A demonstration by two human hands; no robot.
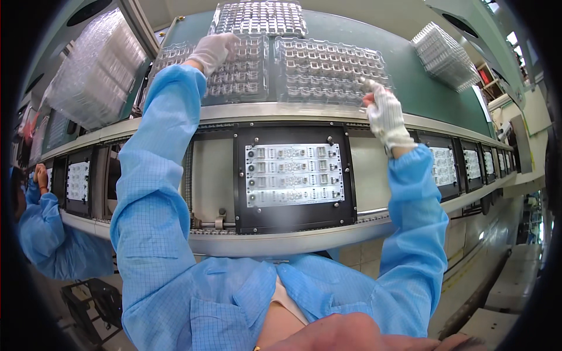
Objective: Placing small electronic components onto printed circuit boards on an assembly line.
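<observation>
My left hand [212, 52], in a white glove, reaches over a clear plastic tray [249, 73] with rows of small parts in its pockets. Its fingers are bent down together at the tray; whatever is between them is hidden. At the right edge of a second clear tray [328, 67], my right hand [385, 117] has thumb and fingers pinched, in a white ribbed glove with bare-looking fingertips. Something small sits at those tips, too small to name. Between my forearms, a white circuit board panel [294, 174] lies in a black fixture [293, 222] on the conveyor.
Another parts tray [257, 19] lies behind. Tall stacks of clear trays stand at left [99, 70] and right [446, 55] on the green bench [404, 76]. More fixtures with white panels [443, 165] line the conveyor rail [281, 244]. A co-worker's hands [41, 177] are at far left.
</observation>
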